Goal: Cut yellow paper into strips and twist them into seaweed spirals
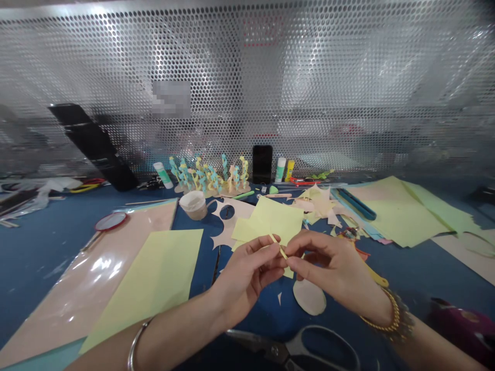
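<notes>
Between my two hands is a thin yellow paper strip (283,252), narrow and slightly tilted. My left hand (251,270) pinches its upper left part between thumb and fingers. At its lower right end, the thumb and forefinger of my right hand (328,263) are closed on it. Yellow paper sheets (277,217) lie on the table just behind my fingertips. Below the right hand rests a pale paper disc (309,297). Large scissors (276,351) lie nearest to me, partly cut off by the frame edge.
A row of blue and yellow paper curls (211,178) stands at the back beside a phone (262,164) and glue sticks (281,170). A white cup (194,205) stands left of cut-out scraps. Plastic-covered pink paper (77,278) fills the left; green sheets (402,211) lie right.
</notes>
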Tool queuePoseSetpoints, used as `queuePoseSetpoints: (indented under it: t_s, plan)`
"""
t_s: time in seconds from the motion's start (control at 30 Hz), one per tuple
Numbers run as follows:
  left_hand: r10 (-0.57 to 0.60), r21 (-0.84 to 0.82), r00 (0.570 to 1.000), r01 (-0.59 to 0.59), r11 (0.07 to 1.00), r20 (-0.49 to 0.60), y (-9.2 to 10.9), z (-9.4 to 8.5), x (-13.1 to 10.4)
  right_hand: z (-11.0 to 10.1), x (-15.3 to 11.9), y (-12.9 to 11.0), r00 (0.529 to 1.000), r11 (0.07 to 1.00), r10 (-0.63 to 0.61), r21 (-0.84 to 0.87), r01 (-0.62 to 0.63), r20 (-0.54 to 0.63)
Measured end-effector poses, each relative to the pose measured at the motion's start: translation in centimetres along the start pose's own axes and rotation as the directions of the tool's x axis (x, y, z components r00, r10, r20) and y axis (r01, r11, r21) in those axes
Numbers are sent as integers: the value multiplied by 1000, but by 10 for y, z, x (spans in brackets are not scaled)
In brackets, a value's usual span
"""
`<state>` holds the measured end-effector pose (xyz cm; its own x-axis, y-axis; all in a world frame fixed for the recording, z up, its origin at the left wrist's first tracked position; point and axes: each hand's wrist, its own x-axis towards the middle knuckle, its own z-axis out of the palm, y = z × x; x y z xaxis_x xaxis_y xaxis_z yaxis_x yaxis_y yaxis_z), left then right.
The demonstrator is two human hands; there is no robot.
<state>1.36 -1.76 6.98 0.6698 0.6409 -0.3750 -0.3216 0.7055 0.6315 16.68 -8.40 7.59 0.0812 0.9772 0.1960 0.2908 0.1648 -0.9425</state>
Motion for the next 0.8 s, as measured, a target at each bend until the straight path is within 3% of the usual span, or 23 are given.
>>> queuePoseSetpoints:
  t_s: [0.8]
  plan:
    - [-40, 16, 999, 40, 999, -5, 4, 3, -2, -2, 0, -1, 996, 996, 59, 61, -63, 66]
